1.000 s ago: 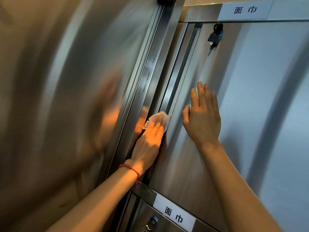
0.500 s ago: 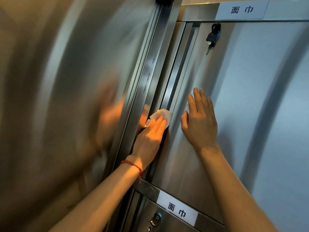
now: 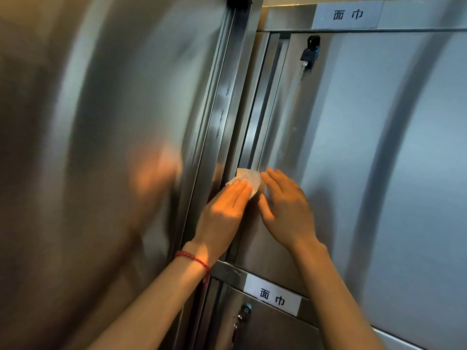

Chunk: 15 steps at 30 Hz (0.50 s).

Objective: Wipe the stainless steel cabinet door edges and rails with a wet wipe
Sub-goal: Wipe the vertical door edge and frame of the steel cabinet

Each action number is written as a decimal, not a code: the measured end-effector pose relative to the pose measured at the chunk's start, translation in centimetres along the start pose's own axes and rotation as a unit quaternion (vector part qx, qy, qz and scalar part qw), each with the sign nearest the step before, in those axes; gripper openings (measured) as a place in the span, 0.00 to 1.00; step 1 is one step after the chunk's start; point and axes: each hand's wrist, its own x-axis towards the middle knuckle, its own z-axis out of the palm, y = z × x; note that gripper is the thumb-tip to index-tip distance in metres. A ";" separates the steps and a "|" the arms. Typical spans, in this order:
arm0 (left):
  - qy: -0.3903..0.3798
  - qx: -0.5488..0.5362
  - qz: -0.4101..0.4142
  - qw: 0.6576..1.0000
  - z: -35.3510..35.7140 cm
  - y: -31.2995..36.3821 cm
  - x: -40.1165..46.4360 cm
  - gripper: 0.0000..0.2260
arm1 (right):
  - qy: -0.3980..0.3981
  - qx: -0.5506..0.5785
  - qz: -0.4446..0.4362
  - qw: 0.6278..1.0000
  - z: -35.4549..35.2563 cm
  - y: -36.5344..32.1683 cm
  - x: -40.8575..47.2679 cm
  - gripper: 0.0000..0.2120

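A stainless steel cabinet door (image 3: 366,152) fills the right half of the view, with vertical rails (image 3: 255,117) along its left edge. My left hand (image 3: 225,210), a red bracelet on its wrist, presses a white wet wipe (image 3: 249,179) flat against the lower part of the rail with straight fingers. My right hand (image 3: 285,208) lies flat on the door face just right of the wipe, its fingertips touching the wipe's edge.
A key in a lock (image 3: 309,55) hangs near the door's top left. White labels sit above the door (image 3: 347,15) and on the lower door (image 3: 273,298), which has its own keyed lock (image 3: 243,311). A large reflective steel panel (image 3: 101,147) stands at the left.
My right hand has slid down and left across the door until its fingertips meet the wipe. My left hand with the wipe has stayed at about the same spot on the rail.
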 end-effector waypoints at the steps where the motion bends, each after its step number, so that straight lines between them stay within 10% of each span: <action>1: -0.006 -0.002 -0.003 1.000 -0.3 0.0 -0.1 0.15 | -0.010 0.008 0.012 1.000 -0.2 -0.2 -0.3 0.21; 15: -0.140 0.054 -0.041 0.988 -4.1 5.0 -2.3 0.11 | -0.149 0.019 0.046 0.988 -3.1 -0.6 -5.9 0.21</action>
